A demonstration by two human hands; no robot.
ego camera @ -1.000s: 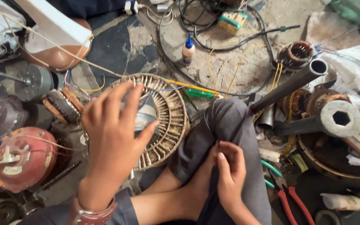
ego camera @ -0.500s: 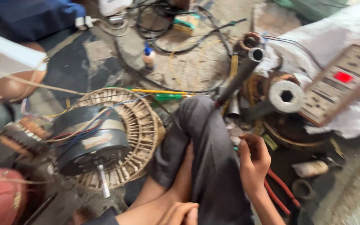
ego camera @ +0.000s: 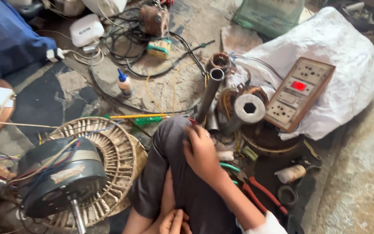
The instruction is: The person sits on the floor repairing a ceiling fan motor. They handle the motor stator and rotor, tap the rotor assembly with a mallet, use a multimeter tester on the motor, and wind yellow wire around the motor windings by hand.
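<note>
Presently the right hand (ego camera: 202,151) rests loosely curled on the bent knee (ego camera: 174,134), holding nothing. Nearest it, the grey metal pipe (ego camera: 209,97) lies just beyond the fingers, its long axis running up and away. The left hand (ego camera: 172,222) — only partly in view, grip undeterminable — lies farther off.

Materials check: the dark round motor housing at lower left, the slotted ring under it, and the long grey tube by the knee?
Dark round motor housing: looks like painted or cast metal, dull grey-black with worn patches. Slotted ring: probably stacked steel laminations, tan and dusty, with evenly spaced radial slots. Long grey tube: seemingly bare steel pipe, matte grey with a hollow open end. The right hand rests on the knee nearby.
</note>
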